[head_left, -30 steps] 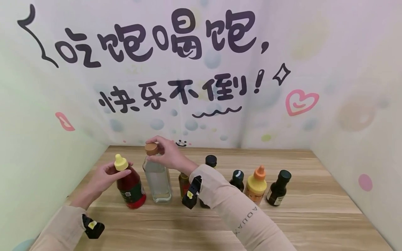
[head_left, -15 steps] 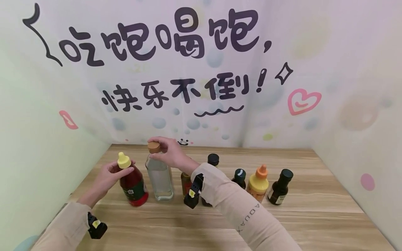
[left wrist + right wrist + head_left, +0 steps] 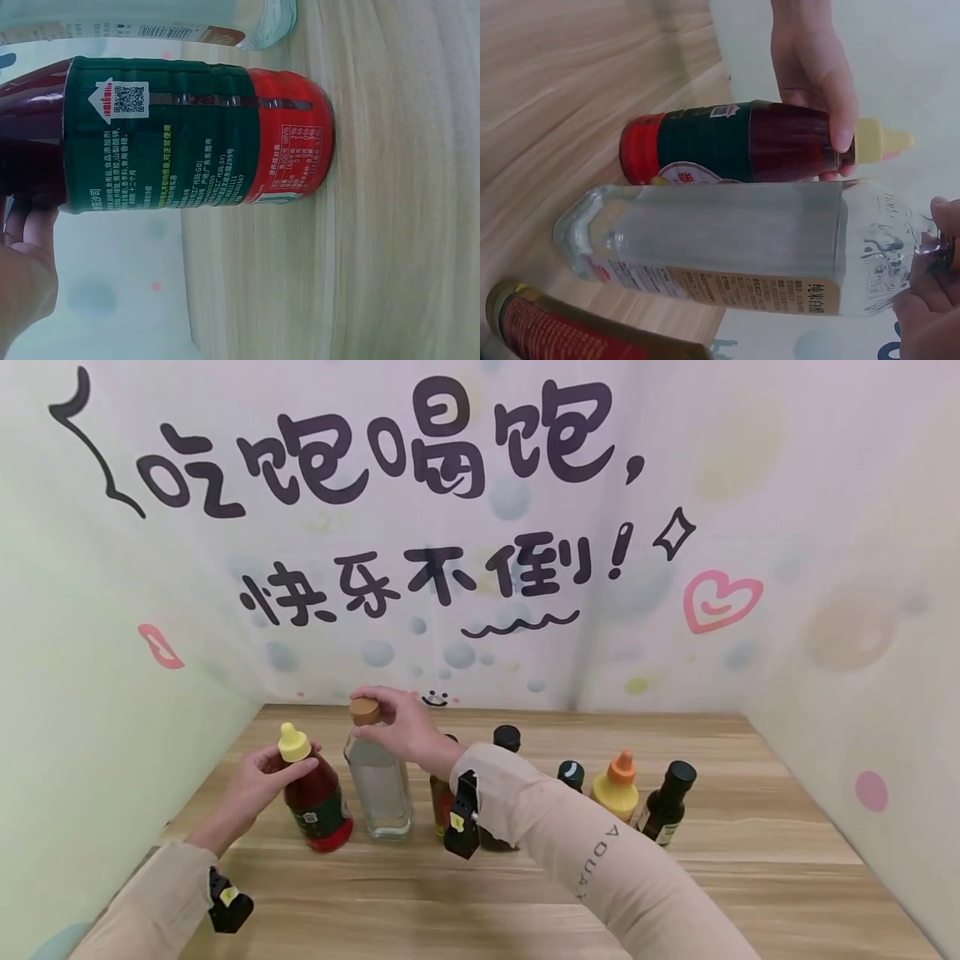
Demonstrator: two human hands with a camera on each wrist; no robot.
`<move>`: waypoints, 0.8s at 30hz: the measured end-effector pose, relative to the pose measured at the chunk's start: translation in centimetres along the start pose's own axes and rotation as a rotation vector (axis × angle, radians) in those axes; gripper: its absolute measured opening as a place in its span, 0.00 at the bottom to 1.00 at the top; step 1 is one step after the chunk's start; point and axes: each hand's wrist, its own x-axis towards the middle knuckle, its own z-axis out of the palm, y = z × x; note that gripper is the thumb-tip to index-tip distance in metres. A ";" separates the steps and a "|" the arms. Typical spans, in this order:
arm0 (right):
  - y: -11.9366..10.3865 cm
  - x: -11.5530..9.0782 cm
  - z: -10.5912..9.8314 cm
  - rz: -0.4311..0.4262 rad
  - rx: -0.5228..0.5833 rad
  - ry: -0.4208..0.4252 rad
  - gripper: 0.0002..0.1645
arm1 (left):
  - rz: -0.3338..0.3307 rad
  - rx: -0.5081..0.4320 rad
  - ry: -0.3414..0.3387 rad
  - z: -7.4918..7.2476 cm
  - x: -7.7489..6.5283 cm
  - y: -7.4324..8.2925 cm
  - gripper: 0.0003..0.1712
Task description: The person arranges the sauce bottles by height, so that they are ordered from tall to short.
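My left hand (image 3: 255, 783) holds a ketchup bottle (image 3: 318, 814) by its neck, thumb across the front, just under the yellow nozzle cap (image 3: 294, 743). The dark green label and red base band (image 3: 292, 135) show up close in the left wrist view. Beside it on the right stands a clear glass bottle of white rice vinegar (image 3: 381, 789). My right hand (image 3: 405, 728) grips that bottle at its brown cap (image 3: 365, 711), fingers behind and thumb in front. The two bottles are upright and close together; the right wrist view shows the vinegar bottle (image 3: 727, 240) nearer.
A red-labelled sauce bottle (image 3: 441, 797) and a black-capped bottle (image 3: 507, 739) stand partly behind my right wrist. Farther right are a small dark-capped bottle (image 3: 571, 774), a yellow squeeze bottle (image 3: 617, 795) and another dark bottle (image 3: 667, 802). A printed cloth wall (image 3: 420, 652) closes the back of the wooden table (image 3: 360, 902).
Both hands keep their grips on the two bottles, which stay in place. My right forearm has shifted slightly, and its sleeve covers more of the bottles at the right.
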 end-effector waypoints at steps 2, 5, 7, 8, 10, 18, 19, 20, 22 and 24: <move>-0.2 0.1 -0.1 0.016 0.002 -0.013 0.25 | -0.011 0.015 0.008 0.2 -0.2 1.1 0.22; -0.5 0.4 -0.2 0.033 0.004 -0.048 0.25 | -0.032 0.015 0.009 0.4 -0.7 2.5 0.21; -0.8 0.7 -0.3 0.043 -0.001 -0.067 0.24 | -0.055 0.036 0.019 0.6 -1.1 3.6 0.22; -0.9 0.8 -0.4 0.049 -0.004 -0.072 0.24 | -0.065 0.048 0.017 0.7 -1.2 4.3 0.23; -1.2 1.0 -0.6 0.063 -0.009 -0.076 0.24 | -0.065 0.054 0.024 1.1 -1.6 5.6 0.23; -1.1 1.6 -1.2 0.079 -0.027 -0.056 0.24 | -0.131 0.094 0.064 2.8 -2.4 9.1 0.29; -1.1 1.7 -1.2 0.073 -0.034 -0.050 0.23 | -0.127 0.088 0.062 2.6 -2.1 8.2 0.29; -1.0 1.7 -1.2 0.066 -0.043 -0.046 0.23 | -0.125 0.079 0.078 2.4 -1.7 6.8 0.29; -1.0 1.9 -1.2 0.052 -0.068 -0.041 0.23 | -0.116 0.075 0.096 1.7 -0.7 3.1 0.27; -1.0 2.0 -1.1 0.038 -0.092 -0.035 0.23 | -0.107 0.072 0.119 1.1 0.4 -0.8 0.26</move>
